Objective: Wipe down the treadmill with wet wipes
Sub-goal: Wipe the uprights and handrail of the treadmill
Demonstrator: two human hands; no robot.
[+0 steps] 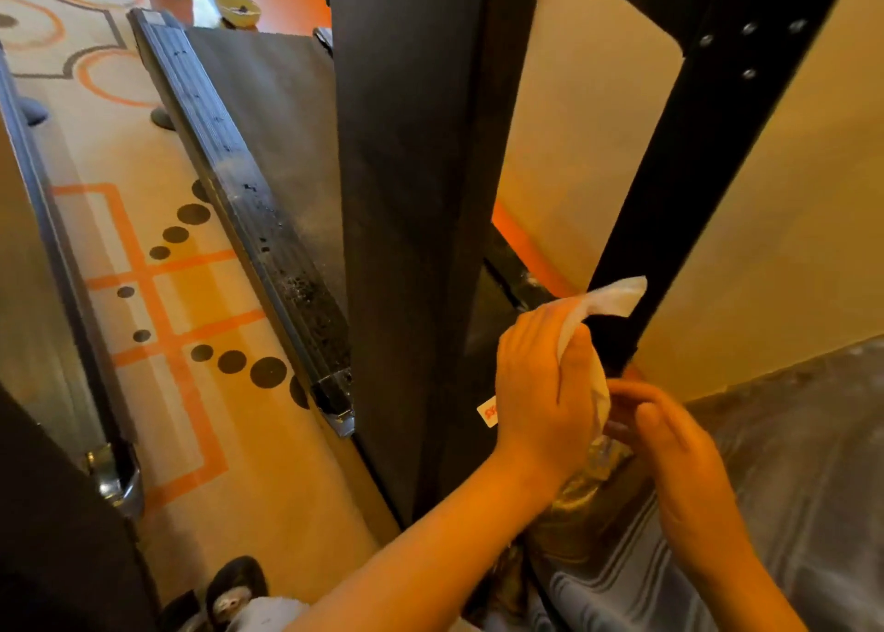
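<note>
The black treadmill fills the middle: a wide dark upright (411, 200), a slanted black frame bar (693, 153) with screws, the belt (272, 119) and a ribbed side rail (229, 172) running to the upper left. My left hand (540, 382) grips a white wet wipe (612, 296) whose free end sticks up beside the foot of the slanted bar. My right hand (669, 440) is curled just below it, holding a shiny wipes packet (598, 464); the packet is mostly hidden by both hands.
Patterned carpet (182, 296) with orange lines and black dots lies left of the treadmill. Another machine's rail (62, 258) runs along the far left. A cream wall (789, 248) stands to the right. Grey striped fabric (789, 488) covers the lower right. A sandal (234, 583) shows at the bottom.
</note>
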